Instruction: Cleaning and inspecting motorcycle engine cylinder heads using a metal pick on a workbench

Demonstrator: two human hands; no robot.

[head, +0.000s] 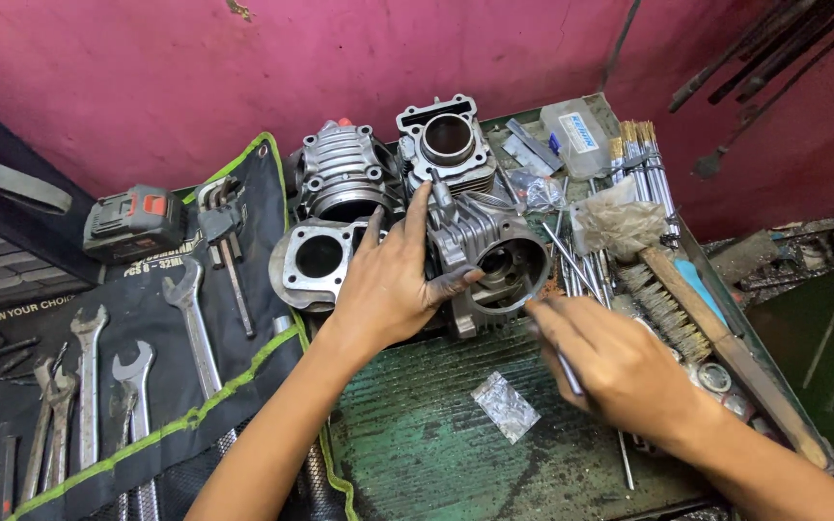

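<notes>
The left hand (388, 289) grips the grey engine cylinder (489, 260) on the green tray (417, 434), its bore facing right. The right hand (610, 362), fingers closed on a thin metal rod (568, 371), points it at the bore rim.

Steel open-ended spanners (137, 386) lie on a black tool roll (243, 318) left; a wooden-handled wire brush (687, 309) lies right.

Green metal tray (417, 453), worn and scratched: engine cylinders (451, 145) at far edge, foil scrap (505, 406) near centre, wire brush (673, 309) right, black tool roll (147, 318) overlapping left.
</notes>
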